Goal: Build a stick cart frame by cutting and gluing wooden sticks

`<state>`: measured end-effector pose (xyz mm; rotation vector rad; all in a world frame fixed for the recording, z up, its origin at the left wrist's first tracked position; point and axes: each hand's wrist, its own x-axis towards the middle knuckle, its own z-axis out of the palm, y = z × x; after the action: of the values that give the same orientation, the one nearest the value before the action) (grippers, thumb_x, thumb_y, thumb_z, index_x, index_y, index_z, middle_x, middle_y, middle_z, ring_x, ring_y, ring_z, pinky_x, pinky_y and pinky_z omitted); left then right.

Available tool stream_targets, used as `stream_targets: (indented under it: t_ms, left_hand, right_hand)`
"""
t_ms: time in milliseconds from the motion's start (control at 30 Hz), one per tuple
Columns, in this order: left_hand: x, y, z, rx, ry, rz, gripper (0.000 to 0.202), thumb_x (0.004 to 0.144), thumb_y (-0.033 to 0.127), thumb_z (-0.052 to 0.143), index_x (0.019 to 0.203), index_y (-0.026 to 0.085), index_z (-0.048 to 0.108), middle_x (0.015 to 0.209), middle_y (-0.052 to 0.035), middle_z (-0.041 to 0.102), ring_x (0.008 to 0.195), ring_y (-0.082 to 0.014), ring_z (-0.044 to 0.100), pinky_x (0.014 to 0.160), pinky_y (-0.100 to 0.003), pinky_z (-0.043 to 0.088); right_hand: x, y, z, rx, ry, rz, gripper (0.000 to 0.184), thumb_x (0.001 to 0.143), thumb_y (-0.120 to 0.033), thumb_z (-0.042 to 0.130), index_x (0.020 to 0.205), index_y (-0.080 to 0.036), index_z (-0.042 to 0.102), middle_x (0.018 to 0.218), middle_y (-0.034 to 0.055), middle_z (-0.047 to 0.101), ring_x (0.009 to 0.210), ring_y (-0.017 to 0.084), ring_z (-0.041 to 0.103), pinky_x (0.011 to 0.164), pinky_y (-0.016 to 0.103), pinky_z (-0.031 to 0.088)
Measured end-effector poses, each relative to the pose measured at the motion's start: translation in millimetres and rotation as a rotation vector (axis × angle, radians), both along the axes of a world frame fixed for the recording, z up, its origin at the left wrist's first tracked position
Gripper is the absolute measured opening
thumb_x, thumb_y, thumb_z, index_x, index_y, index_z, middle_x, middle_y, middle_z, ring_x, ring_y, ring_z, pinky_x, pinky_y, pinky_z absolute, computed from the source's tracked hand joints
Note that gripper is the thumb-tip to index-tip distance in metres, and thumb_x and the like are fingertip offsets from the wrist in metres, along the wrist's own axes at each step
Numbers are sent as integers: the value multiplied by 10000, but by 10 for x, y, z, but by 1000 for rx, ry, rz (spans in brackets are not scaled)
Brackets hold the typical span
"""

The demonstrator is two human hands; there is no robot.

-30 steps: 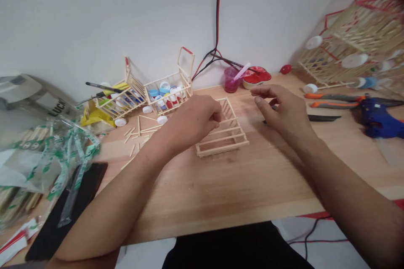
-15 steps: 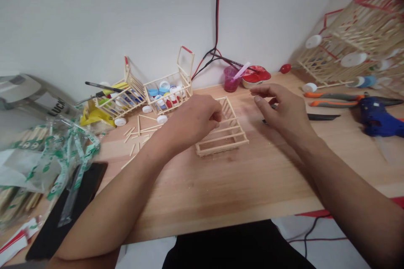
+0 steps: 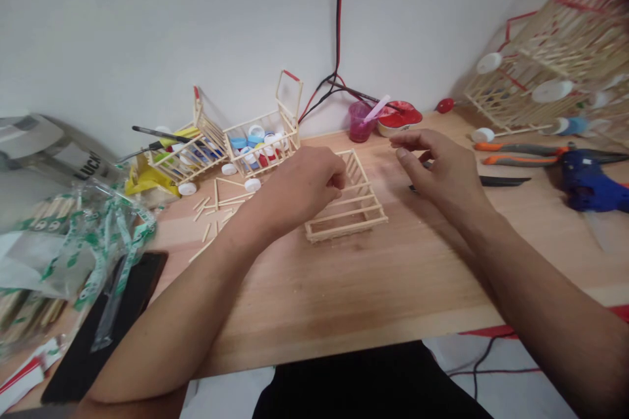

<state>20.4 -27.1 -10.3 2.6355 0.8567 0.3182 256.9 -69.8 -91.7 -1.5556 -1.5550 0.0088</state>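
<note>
Through my head camera, a pale basket of wooden craft sticks (image 3: 255,169) holds blue, white and red plastic bottle caps, and a pink plastic cup (image 3: 360,123) holds a pale pink stick. On the wooden table (image 3: 344,301) in front of me, a flat ladder-like frame of craft sticks (image 3: 346,228) lies with its long axis toward the wall. My hands are apart: my left hand (image 3: 299,191) curls near its left rail, hiding my fingertips, and my open right hand (image 3: 442,167) hovers to its right.
</note>
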Motion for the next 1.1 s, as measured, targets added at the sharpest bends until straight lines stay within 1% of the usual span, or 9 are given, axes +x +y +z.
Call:
stream_targets:
  t_ms: [200, 400, 467, 600, 767, 833, 933, 1033, 1100]
  left_hand:
    - [7, -6, 3, -15, 8, 9, 165, 760, 53, 542, 723, 150, 670, 790, -28, 685, 728, -133, 575, 684, -287, 393]
    - [17, -4, 8, 1, 24, 10, 159, 759, 57, 544, 716, 151, 665, 764, -26, 677, 709, -134, 571, 698, -297, 404]
    - [16, -6, 15, 3, 23, 14, 159, 747, 53, 552, 719, 150, 674, 763, -28, 676, 712, -139, 576, 710, -304, 417]
    - [6, -10, 42, -17, 14, 28, 154, 736, 53, 582, 734, 153, 699, 761, -28, 678, 744, -154, 596, 767, -325, 456]
    - [-34, 36, 86, -17, -31, 46, 133, 740, 79, 608, 756, 159, 714, 739, -24, 670, 798, -175, 619, 822, -338, 478]
    - [-71, 66, 127, -5, -57, 64, 144, 736, 77, 607, 765, 159, 722, 728, -20, 665, 806, -176, 624, 818, -329, 474]
    - [-152, 107, 237, 21, -73, 118, 158, 719, 59, 595, 722, 155, 720, 683, -8, 642, 802, -172, 622, 792, -309, 459]
    - [-262, 147, 378, 41, -87, 216, 162, 720, 51, 588, 679, 143, 715, 628, 6, 607, 748, -153, 599, 730, -286, 429]
    - [-346, 176, 460, 44, -113, 273, 162, 734, 58, 588, 684, 135, 721, 609, 10, 592, 698, -134, 573, 688, -275, 403]
  right_hand:
    - [-3, 2, -6, 4, 4, 3, 237, 888, -305, 589, 1085, -244, 705, 1102, 72, 751, 949, 254, 700, 737, 410, 544]
    - [-16, -13, 13, -8, 12, 8, 215, 887, -291, 586, 1067, -280, 703, 1091, 54, 753, 956, 246, 698, 728, 394, 535]
    - [-26, -24, 29, -15, 26, 12, 213, 888, -290, 586, 1065, -278, 704, 1088, 67, 753, 954, 240, 697, 717, 377, 524]
    - [-39, -40, 53, -27, 32, 4, 233, 895, -293, 583, 1082, -238, 711, 1096, 100, 751, 949, 230, 694, 728, 360, 504]
    - [-33, -58, 71, 1, 21, -10, 244, 896, -286, 586, 1087, -225, 724, 1084, 106, 750, 932, 232, 690, 748, 368, 512]
    - [-57, -91, 123, 55, -4, -17, 233, 900, -286, 591, 1073, -214, 730, 1063, 112, 748, 926, 237, 688, 750, 371, 517]
    - [-167, -178, 277, 157, -102, 15, 202, 921, -290, 597, 1060, -230, 731, 1050, 106, 748, 930, 242, 681, 779, 385, 513]
    - [-348, -269, 452, 178, -267, 119, 172, 936, -324, 608, 1050, -272, 726, 1048, 87, 750, 994, 269, 670, 894, 438, 490]
    - [-467, -299, 526, 163, -367, 202, 160, 932, -343, 612, 1021, -274, 726, 1016, 94, 743, 990, 298, 664, 881, 464, 488]
